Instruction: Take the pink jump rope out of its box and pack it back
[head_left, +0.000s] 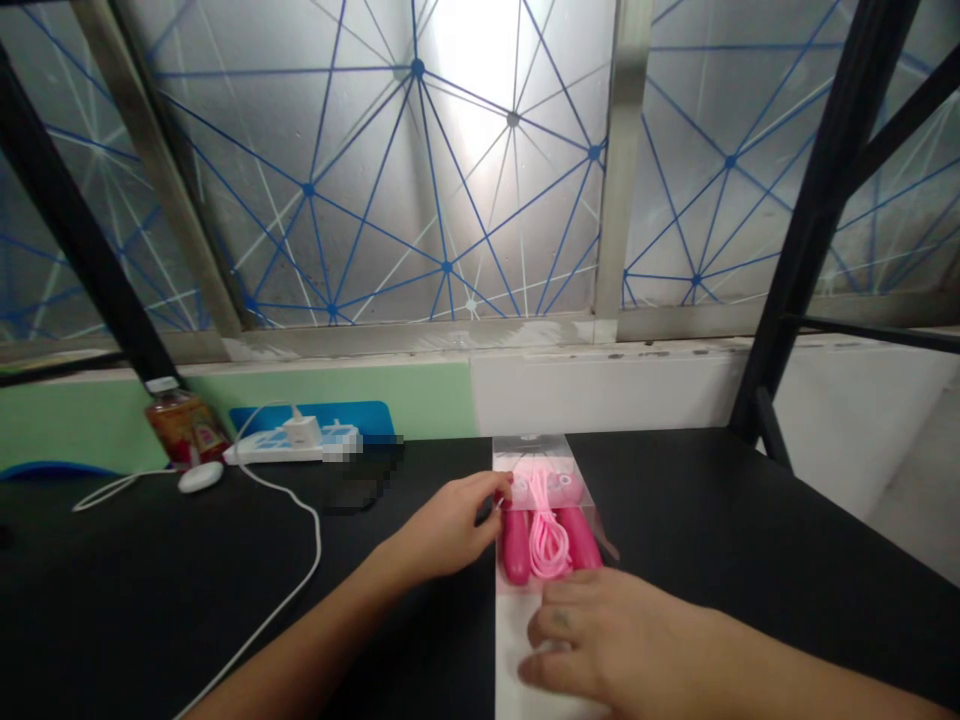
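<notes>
The coiled pink rope (pixel 550 550), seemingly half sleeved in clear film (pixel 555 454) with its handles' (pixel 516 555) lower ends uncovered, lies near the worktop's (pixel 690 530) far edge, left hand (pixel 450 525) beside it (grip unclear), right hand (pixel 615 635) loosely spread.

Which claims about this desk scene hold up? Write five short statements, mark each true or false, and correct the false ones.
1. The jump rope has blue handles. False: they are pink.
2. The left hand is nearer the window than the right hand. True.
3. The jump rope's cord is stretched out straight across the desk. False: it is bundled in loops between the handles.
4. A white charger is plugged into the power strip. True.
5. The bottle is to the left of the jump rope. True.
</notes>
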